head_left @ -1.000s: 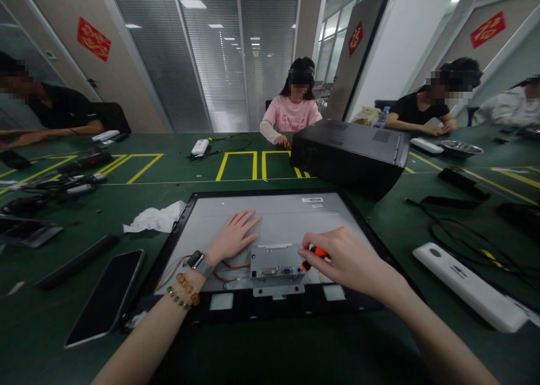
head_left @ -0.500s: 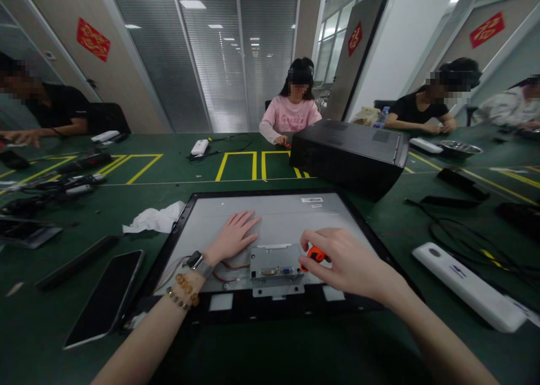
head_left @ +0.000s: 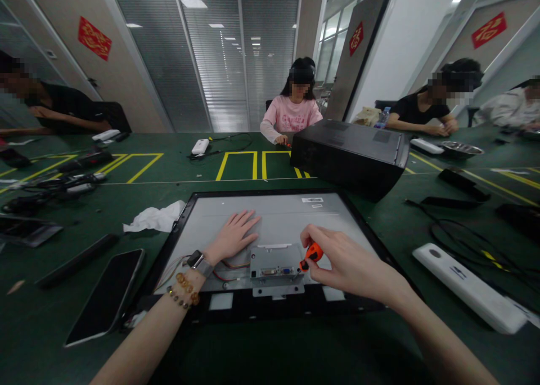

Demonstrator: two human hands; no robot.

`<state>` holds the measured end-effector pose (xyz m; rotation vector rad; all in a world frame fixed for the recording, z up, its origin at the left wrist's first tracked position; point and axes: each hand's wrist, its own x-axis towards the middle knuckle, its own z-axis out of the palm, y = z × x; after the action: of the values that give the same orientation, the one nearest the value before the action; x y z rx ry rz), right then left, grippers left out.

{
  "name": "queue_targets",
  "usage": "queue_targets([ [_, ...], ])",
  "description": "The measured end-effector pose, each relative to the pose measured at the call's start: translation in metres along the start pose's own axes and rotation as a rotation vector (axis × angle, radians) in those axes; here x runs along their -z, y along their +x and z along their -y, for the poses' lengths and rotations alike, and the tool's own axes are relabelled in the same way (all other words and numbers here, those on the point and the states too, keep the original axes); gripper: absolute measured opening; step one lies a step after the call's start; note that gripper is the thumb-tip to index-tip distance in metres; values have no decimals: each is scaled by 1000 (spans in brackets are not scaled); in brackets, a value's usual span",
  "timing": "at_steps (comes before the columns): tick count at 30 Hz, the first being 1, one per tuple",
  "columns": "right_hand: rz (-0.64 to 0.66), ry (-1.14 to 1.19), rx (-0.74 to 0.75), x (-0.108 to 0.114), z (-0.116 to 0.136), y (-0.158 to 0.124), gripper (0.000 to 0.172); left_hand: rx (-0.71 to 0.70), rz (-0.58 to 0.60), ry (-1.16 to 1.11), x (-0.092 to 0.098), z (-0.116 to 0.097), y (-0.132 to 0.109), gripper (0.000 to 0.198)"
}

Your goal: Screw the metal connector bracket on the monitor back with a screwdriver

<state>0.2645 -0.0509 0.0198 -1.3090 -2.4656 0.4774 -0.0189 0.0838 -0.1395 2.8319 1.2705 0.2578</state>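
Note:
A display panel with a grey metal back and black frame lies on the green table. My left hand rests flat on its left part, fingers spread, holding nothing. The fingers of my right hand are closed around an orange and black screwdriver. The tool's lower end is at the right edge of a metal bracket box, which has two video ports facing me. Whether its tip touches a screw is too small to tell. Thin wires run from the box's left side.
A black computer case stands behind the panel. A phone and crumpled tissue lie left, with cables beyond. At right are a white power strip and black cables. Several people sit around the table.
The fingers of my right hand have shifted around the screwdriver, showing more of its orange handle. My left hand has stayed in place. A person at far left has raised a hand.

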Motion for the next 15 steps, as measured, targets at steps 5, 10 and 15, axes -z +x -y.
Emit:
queue_targets([
  [5,-29,-45,21,-2,1,0,13,-3,-7,-4,1,0,0,55],
  [10,-50,-178,-3,-8,-8,1,16,-5,-6,2,1,0,0,55],
  [15,-26,-135,4,-7,-7,1,8,-3,-4,12,0,0,0,55],
])
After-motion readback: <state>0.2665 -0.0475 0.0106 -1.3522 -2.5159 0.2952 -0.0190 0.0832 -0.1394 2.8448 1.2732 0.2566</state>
